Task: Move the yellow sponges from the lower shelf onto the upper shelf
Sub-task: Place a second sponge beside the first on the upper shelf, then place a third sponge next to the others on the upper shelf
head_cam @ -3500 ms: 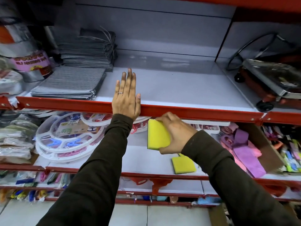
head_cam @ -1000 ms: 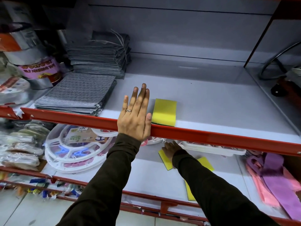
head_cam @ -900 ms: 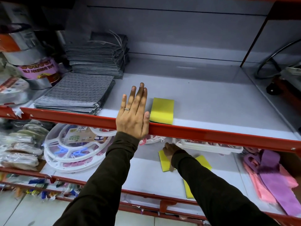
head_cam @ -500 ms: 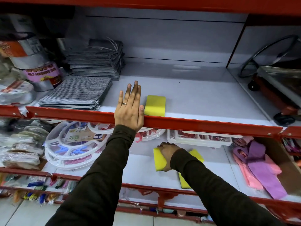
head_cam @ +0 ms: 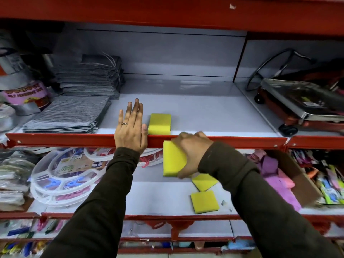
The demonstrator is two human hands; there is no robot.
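One yellow sponge lies flat on the upper shelf, just behind its red front rail. My left hand rests flat on that rail beside it, fingers spread, holding nothing. My right hand grips a second yellow sponge on edge, level with the red rail and in front of it. Two more yellow sponges lie flat on the lower shelf, below my right wrist.
Stacks of grey cloths fill the upper shelf's left side. A steel trolley sits in the right bay. White plastic hanger rings lie at lower left, pink and purple items at lower right.
My right hand has lifted a sponge off the lower shelf up to the red rail. The left hand has stayed on the rail. The first sponge has not moved.
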